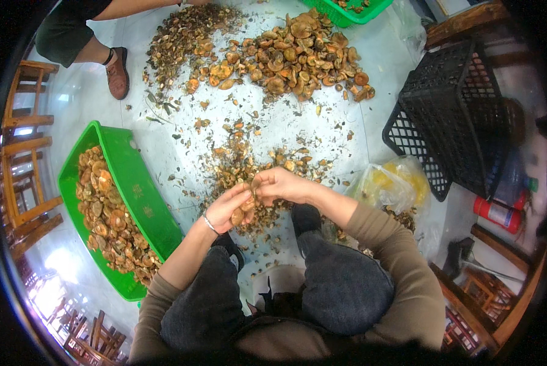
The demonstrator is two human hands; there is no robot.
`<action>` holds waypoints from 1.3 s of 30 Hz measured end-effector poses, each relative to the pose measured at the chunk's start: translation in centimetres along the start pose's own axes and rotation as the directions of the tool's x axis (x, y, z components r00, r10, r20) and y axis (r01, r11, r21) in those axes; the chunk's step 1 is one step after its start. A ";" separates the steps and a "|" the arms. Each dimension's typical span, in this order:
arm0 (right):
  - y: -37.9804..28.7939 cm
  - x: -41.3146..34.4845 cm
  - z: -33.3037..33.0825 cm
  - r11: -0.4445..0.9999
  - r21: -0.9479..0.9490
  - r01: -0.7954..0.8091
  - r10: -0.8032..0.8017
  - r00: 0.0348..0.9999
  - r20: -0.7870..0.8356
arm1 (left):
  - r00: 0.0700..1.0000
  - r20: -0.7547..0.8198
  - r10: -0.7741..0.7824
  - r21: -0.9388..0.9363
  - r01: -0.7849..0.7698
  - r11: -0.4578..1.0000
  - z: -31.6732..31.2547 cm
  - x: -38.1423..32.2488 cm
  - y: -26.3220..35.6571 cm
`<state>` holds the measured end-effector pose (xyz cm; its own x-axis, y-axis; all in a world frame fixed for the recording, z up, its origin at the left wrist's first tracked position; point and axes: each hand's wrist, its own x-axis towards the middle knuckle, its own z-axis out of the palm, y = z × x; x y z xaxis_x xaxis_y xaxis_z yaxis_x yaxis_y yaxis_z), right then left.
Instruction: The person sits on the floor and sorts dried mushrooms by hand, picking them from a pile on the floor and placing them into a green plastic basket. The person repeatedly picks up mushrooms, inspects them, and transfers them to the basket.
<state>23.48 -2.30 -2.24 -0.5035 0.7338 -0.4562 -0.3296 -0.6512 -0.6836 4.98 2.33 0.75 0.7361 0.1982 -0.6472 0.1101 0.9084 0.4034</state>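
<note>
My left hand (230, 206), with a bracelet at the wrist, is closed around brown mushrooms (238, 217). The fingers of my right hand (280, 184) meet the left fingertips and pinch at a mushroom's end there; its exact shape is partly hidden. Both hands are above a scattered heap of mushroom trimmings (237, 169) on the floor in front of my shoes. To my left, a green plastic crate (134, 183) leans into view, holding many brown mushrooms (113, 215).
A large mushroom pile (301, 59) and darker trimmings (173, 45) lie farther ahead. Another person's shoe (118, 75) is at the upper left. Black plastic crates (447, 105), a plastic bag with yellow contents (392, 183) and a red fire extinguisher (497, 214) stand rightward. A green basket (346, 16) is beyond.
</note>
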 end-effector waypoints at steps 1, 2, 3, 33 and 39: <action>0.2 0.2 -0.6 0.986 0.163 -0.023 0.013 0.998 0.062 | 0.999 0.035 0.001 -0.034 0.001 0.999 0.0 -0.1 0.0; 0.2 0.3 -1.3 0.999 -0.030 -0.019 0.018 0.999 -0.047 | 0.998 0.061 0.013 -0.068 -0.009 0.998 -0.2 -0.1 -0.1; -0.2 0.9 -3.3 0.879 -0.476 -0.014 0.012 1.000 -0.007 | 0.996 0.083 0.020 -0.074 -0.014 0.997 -0.5 -0.1 -0.2; -2.9 -2.6 1.4 0.689 -0.723 0.050 -0.355 0.893 -0.276 | 0.996 0.016 0.092 -0.090 -0.090 0.992 0.2 -0.4 0.2; -4.4 -1.2 1.8 0.627 -0.775 0.077 -0.297 0.944 -0.147 | 0.898 -0.122 0.422 0.691 -0.228 0.686 0.5 0.2 -0.2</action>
<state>24.06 -0.69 2.33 -0.2598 0.9141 -0.3112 0.3738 -0.2020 -0.9053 5.44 1.97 0.91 0.6261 0.6062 -0.4904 0.3690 0.3237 0.8712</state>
